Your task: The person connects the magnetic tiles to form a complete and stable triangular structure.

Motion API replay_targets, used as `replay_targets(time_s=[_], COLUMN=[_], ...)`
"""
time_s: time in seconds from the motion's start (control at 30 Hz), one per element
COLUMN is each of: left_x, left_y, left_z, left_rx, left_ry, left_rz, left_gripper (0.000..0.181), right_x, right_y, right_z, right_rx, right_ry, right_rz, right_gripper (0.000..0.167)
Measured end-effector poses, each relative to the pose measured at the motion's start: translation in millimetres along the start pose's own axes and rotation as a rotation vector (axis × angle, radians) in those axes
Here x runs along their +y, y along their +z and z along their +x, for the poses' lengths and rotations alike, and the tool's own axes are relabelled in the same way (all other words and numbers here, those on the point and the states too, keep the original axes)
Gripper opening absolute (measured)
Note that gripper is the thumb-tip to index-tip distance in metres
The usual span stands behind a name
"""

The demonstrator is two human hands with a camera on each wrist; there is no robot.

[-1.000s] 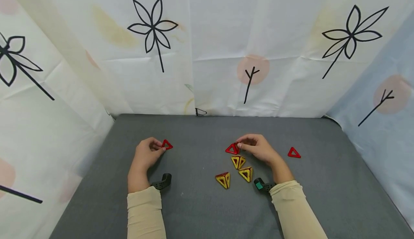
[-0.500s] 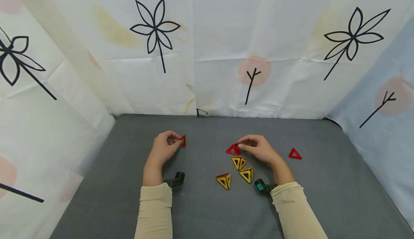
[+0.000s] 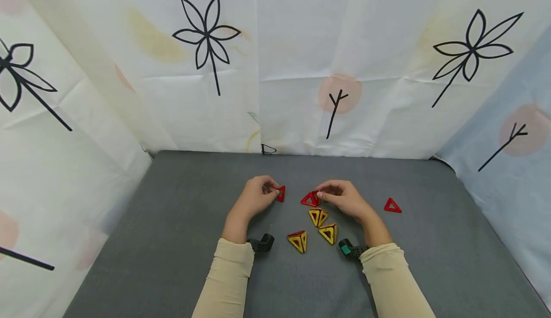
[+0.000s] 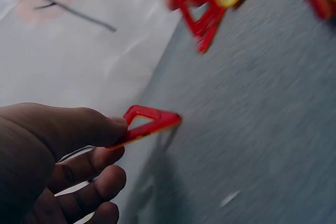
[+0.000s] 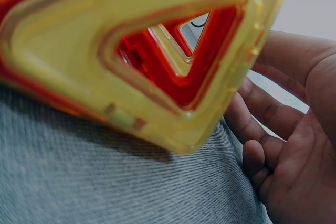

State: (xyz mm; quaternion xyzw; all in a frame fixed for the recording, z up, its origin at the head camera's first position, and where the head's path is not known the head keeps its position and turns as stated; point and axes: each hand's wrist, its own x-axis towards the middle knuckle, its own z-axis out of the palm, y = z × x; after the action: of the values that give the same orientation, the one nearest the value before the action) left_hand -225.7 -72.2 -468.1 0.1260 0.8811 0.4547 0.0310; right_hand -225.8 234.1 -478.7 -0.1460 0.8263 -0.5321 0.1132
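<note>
My left hand point(image 3: 254, 197) pinches a red triangular frame tile point(image 4: 157, 125) between thumb and fingertips, raised off the cloth in the left wrist view. Just to its right, my right hand point(image 3: 347, 199) grips the edge of two red triangle tiles point(image 3: 307, 202) that stand joined, leaning together. Below them sit joined yellow-and-red triangle pieces point(image 3: 314, 218) and another such piece point(image 3: 329, 233). Close to the right wrist camera, a yellow triangle tile point(image 5: 58, 51) covers part of the view, and the right fingertips are partly hidden behind it.
A similar yellow-and-red piece point(image 3: 297, 242) stands nearer the front. One loose red triangle point(image 3: 392, 206) lies to the right of the right hand. Grey cloth point(image 3: 172, 222) covers the table, with patterned white curtains point(image 3: 284, 36) at the back and sides.
The left hand has carried its red triangle tile rightward, close to the pieces by the right hand. The right hand has stayed in place on the red tiles.
</note>
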Motion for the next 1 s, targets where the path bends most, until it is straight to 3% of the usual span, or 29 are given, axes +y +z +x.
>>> replay_targets(time_s=[0.2, 0.4, 0.6, 1.0], left_x=[10.5, 16.0, 16.7, 20.6], left_y=[19.3, 30.1, 35.0, 37.6], left_z=[3.5, 5.7, 7.1, 5.0], left_rx=[-0.061, -0.075, -0.07, -0.054], left_ry=[0.03, 0.083, 0.115, 0.113], left_rz=[-0.006, 0.025, 0.009, -0.01], left_gripper=[0.008, 0.012, 0.012, 0.012], right_x=[-0.6, -0.5, 1.0, 2.6], right_y=[-0.8, 0.3, 0.3, 0.5], right_z=[0.2, 1.1, 1.7, 2.1], right_rx=[-0.005, -0.001, 0.002, -0.005], right_ry=[-0.038, -0.034, -0.041, -0.04], right_rz=[0.004, -0.002, 0.007, -0.003], right_gripper=[0.024, 0.024, 0.023, 0.024])
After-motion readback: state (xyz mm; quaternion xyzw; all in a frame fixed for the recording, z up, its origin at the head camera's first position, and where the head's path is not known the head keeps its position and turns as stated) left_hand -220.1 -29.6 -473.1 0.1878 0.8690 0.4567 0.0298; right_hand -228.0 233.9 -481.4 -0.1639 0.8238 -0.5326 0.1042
